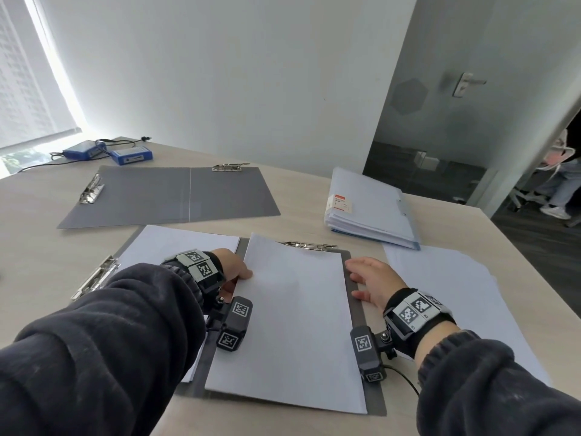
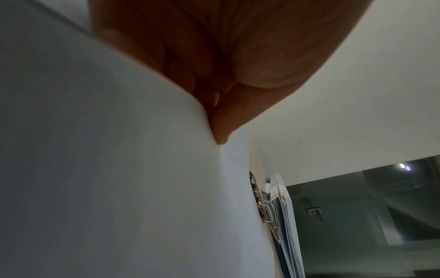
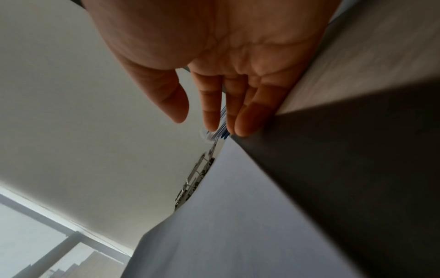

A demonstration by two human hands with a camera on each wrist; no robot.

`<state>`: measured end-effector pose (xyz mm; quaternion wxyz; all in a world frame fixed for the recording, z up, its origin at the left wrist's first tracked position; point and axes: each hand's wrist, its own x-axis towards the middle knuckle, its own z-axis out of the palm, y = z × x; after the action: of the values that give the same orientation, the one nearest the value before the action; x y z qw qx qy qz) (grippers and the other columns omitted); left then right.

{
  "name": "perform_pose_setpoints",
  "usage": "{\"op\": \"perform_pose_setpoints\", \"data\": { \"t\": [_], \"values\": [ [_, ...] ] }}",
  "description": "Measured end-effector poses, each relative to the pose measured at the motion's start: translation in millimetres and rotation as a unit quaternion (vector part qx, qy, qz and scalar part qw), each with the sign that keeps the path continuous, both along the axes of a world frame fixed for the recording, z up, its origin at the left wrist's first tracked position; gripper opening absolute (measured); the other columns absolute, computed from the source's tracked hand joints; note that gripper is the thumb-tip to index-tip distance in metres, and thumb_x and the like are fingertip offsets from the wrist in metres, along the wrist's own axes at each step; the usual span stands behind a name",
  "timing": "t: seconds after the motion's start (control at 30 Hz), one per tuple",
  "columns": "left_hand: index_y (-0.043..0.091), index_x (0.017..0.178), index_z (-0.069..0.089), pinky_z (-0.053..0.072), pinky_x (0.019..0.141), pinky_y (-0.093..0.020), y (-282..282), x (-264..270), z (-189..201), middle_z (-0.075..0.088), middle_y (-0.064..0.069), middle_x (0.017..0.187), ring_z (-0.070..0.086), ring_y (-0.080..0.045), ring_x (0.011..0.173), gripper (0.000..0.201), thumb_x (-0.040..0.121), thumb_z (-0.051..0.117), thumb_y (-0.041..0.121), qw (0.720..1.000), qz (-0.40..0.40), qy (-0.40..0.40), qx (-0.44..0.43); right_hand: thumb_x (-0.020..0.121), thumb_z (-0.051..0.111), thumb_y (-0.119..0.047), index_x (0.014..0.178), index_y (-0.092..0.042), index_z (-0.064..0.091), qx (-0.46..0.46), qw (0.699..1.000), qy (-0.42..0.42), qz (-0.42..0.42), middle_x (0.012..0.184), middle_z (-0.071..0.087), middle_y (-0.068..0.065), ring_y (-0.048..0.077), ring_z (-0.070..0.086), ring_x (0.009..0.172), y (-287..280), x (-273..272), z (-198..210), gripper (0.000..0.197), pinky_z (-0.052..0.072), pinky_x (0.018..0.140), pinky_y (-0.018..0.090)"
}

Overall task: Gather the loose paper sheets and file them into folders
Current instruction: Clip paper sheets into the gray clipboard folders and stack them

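The desk [image 1: 314, 190] is pale wood-grain laminate with a matt finish. At centre, a matt grey open folder [image 1: 371, 391] carries a smooth white paper sheet [image 1: 295, 325] under a shiny metal clip [image 1: 309, 245]. At upper left, a second grey folder [image 1: 169, 193] looks like matt board or plastic with 2 glossy metal clips. The sleeves [image 1: 110, 341] are dark, soft knitted cloth.

The left hand [image 1: 231, 267] shows only its back at frame centre; its fingertips vanish under the paper sheet [image 1: 292, 322]. That sheet covers most of the near folder [image 1: 353, 280]. A person [image 1: 562, 184] at the right edge is cut off, and the label [image 1: 341, 202] on the stacked folders is too small to read.
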<state>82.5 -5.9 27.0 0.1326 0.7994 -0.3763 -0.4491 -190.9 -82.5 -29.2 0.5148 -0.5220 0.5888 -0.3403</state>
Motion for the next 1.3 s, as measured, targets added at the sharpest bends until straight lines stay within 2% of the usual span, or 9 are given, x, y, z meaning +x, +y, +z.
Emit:
{"op": "perform_pose_setpoints", "data": {
  "t": [0.13, 0.3, 0.57, 0.87, 0.97, 1.03, 1.1, 1.2, 1.3],
  "values": [
    [0.002, 0.079, 0.048, 0.043, 0.051, -0.032, 0, -5, -1, 0.056, -0.01, 0.063, 0.052, -0.023, 0.051, 0.031, 0.104, 0.05, 0.02, 1.0, -0.004, -0.014, 0.007, 0.094, 0.066, -0.03, 0.104, -0.022, 0.072, -0.011, 0.999, 0.019, 0.033, 0.117, 0.065, 0.006, 0.015, 0.058, 0.112, 1, -2, -1, 0.014, 0.059, 0.073, 0.032],
    [0.008, 0.073, 0.046, 0.042, 0.066, -0.03, -1, -6, -4, 0.053, -0.003, 0.067, 0.049, -0.016, 0.056, 0.039, 0.106, 0.041, 0.028, 0.998, 0.02, -0.041, -0.035, 0.093, 0.069, -0.032, 0.107, -0.022, 0.072, -0.008, 0.999, 0.009, 0.041, 0.118, 0.065, 0.008, 0.014, 0.059, 0.111, -1, -5, -3, 0.017, 0.057, 0.071, 0.03],
    [0.003, 0.099, 0.061, 0.057, 0.067, -0.041, 0, 7, -1, 0.067, -0.011, 0.079, 0.063, -0.028, 0.066, 0.012, 0.093, 0.057, 0.013, 0.973, 0.137, 0.162, -0.092, 0.091, 0.071, -0.033, 0.103, -0.024, 0.073, -0.003, 0.999, -0.007, 0.047, 0.117, 0.066, 0.006, 0.014, 0.059, 0.112, -6, -7, -9, 0.016, 0.056, 0.07, 0.03],
    [0.01, 0.088, 0.058, 0.055, 0.088, -0.042, 4, 4, 0, 0.064, -0.007, 0.101, 0.063, -0.022, 0.085, 0.01, 0.096, 0.054, 0.008, 0.967, 0.155, 0.125, -0.157, 0.092, 0.07, -0.028, 0.099, -0.023, 0.073, 0.002, 0.999, -0.025, 0.035, 0.115, 0.067, 0.006, 0.013, 0.059, 0.109, -9, -8, -14, 0.01, 0.054, 0.068, 0.03],
    [0.012, 0.107, 0.059, 0.052, 0.095, -0.04, 3, 6, -5, 0.063, -0.004, 0.116, 0.062, -0.018, 0.087, 0.01, 0.099, 0.053, 0.013, 0.96, 0.165, 0.133, -0.183, 0.091, 0.071, -0.03, 0.101, -0.022, 0.073, 0.001, 0.999, -0.023, 0.037, 0.114, 0.068, 0.006, 0.014, 0.06, 0.111, -9, -9, -16, 0.012, 0.055, 0.071, 0.031],
    [0.014, 0.128, 0.053, 0.04, 0.109, -0.035, 2, 13, -12, 0.058, 0.003, 0.134, 0.057, -0.018, 0.114, 0.029, 0.101, 0.053, 0.023, 0.98, 0.088, 0.086, -0.16, 0.092, 0.071, -0.028, 0.101, -0.021, 0.072, 0.0, 0.999, -0.027, 0.037, 0.113, 0.068, 0.005, 0.014, 0.06, 0.111, -9, -9, -16, 0.012, 0.055, 0.072, 0.032],
    [0.016, 0.128, 0.053, 0.046, 0.104, -0.031, 3, 12, -16, 0.056, 0.006, 0.135, 0.058, -0.017, 0.113, 0.028, 0.101, 0.052, 0.024, 0.977, 0.085, 0.108, -0.164, 0.092, 0.07, -0.026, 0.101, -0.019, 0.072, -0.001, 0.999, -0.033, 0.036, 0.112, 0.068, 0.006, 0.014, 0.06, 0.111, -8, -9, -15, 0.011, 0.055, 0.072, 0.031],
    [0.013, 0.107, 0.057, 0.057, 0.065, -0.028, 9, 2, -9, 0.062, -0.004, 0.111, 0.061, -0.014, 0.076, 0.011, 0.098, 0.053, 0.009, 0.965, 0.138, 0.127, -0.185, 0.092, 0.07, -0.024, 0.099, -0.018, 0.072, 0.002, 0.999, -0.039, 0.029, 0.11, 0.067, 0.007, 0.015, 0.06, 0.11, -9, -8, -15, 0.01, 0.055, 0.07, 0.031],
    [0.012, 0.1, 0.059, 0.055, 0.063, -0.031, 9, 4, -14, 0.061, -0.006, 0.1, 0.06, -0.014, 0.073, 0.009, 0.097, 0.053, 0.006, 0.965, 0.128, 0.136, -0.183, 0.092, 0.07, -0.023, 0.099, -0.017, 0.072, 0.008, 0.999, -0.039, 0.027, 0.111, 0.067, 0.009, 0.015, 0.06, 0.11, -11, -8, -15, 0.009, 0.054, 0.069, 0.031]
  ]
}}
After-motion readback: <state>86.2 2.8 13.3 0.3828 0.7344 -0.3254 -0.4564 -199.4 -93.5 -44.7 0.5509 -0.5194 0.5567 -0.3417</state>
